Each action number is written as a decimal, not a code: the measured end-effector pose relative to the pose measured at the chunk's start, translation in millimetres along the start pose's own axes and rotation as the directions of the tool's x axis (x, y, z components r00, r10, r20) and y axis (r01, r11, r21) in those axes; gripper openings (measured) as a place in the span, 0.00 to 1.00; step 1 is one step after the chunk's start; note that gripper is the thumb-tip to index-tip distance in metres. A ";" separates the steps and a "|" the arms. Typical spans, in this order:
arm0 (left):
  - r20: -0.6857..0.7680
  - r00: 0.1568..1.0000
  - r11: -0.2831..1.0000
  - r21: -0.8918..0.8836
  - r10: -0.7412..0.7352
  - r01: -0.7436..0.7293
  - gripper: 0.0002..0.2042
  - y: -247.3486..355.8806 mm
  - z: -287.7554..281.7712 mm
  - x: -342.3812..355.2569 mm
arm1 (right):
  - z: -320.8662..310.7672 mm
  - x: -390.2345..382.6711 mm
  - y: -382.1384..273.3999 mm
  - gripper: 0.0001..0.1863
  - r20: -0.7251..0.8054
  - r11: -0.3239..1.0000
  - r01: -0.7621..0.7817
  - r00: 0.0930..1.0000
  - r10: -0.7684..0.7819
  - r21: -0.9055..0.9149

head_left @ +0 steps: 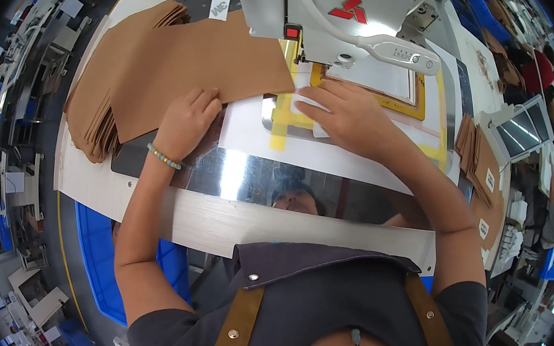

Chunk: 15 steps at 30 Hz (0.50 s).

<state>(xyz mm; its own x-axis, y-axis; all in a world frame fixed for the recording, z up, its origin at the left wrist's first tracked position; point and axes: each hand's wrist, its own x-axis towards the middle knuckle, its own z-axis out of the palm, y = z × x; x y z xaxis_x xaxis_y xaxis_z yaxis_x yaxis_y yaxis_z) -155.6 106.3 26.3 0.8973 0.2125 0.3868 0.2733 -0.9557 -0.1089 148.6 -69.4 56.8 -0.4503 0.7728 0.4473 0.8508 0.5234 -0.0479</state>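
Note:
A large brown flat sheet [204,59], looking like leather or fabric, stretches from a stack to the white work surface under an industrial sewing machine [340,4]. My left hand [187,121] has its fingers curled closed at the sheet's near edge, the fingertips on it. Just past the sheet's right end is my right hand [348,115], its fingers stretched and holding nothing visible. Its fingertips lie near the yellow clamp frame [419,107] below the machine head. Whether they touch the frame is hard to see.
More brown sheets lie in a stack [93,125] on the left of the table. A grey light with a flexible neck [399,53] hangs over the frame. Brown pieces [478,158] and a control screen [522,127] stand right. Below the table's left edge is a blue bin [100,259].

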 end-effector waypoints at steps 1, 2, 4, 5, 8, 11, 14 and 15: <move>0.009 0.999 0.999 0.011 0.037 -0.037 0.07 5.1 1.3 -2.0 | 10.3 8.7 -3.0 0.19 0.000 1.000 -0.010 1.000 0.010 0.000; 0.018 0.997 0.997 0.022 0.074 -0.074 0.08 9.5 1.7 -4.3 | 21.4 16.3 -5.5 0.17 0.001 0.998 0.005 1.000 -0.005 -0.057; 0.045 0.998 0.999 -0.008 0.052 -0.051 0.09 17.8 -0.3 -6.3 | 40.8 22.5 -6.0 0.16 0.006 0.993 0.011 1.000 -0.010 -0.115; 0.020 1.000 1.000 -0.022 0.022 -0.021 0.10 20.7 -2.6 -5.9 | 48.5 22.6 -5.2 0.13 0.057 0.987 0.017 0.998 -0.008 -0.159; 0.015 0.998 0.998 -0.029 -0.054 0.054 0.12 24.7 -11.4 -18.8 | 57.5 23.4 -2.9 0.08 0.056 0.974 0.025 0.998 -0.012 -0.227; 0.006 0.987 0.984 0.080 -0.161 0.160 0.15 11.9 -21.7 -57.8 | 55.9 20.5 -1.5 0.07 -0.026 0.964 0.012 0.999 -0.019 -0.266; -0.020 0.957 0.940 0.181 -0.290 0.289 0.14 -5.9 -31.2 -95.0 | 52.3 11.4 -1.0 0.07 -0.031 0.951 -0.008 1.000 -0.001 -0.310; -0.015 0.949 0.925 0.219 -0.315 0.311 0.13 -11.8 -32.5 -107.5 | 51.3 7.7 0.0 0.06 -0.013 0.943 -0.006 1.000 0.002 -0.332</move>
<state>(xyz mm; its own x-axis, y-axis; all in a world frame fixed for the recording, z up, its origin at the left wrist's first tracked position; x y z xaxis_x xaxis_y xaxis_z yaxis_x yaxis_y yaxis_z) -266.6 88.1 15.8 0.7604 0.4999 0.4147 0.6072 -0.7737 -0.1808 131.2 -45.1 14.4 -0.4448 0.7694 0.4584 0.8954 0.3695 0.2485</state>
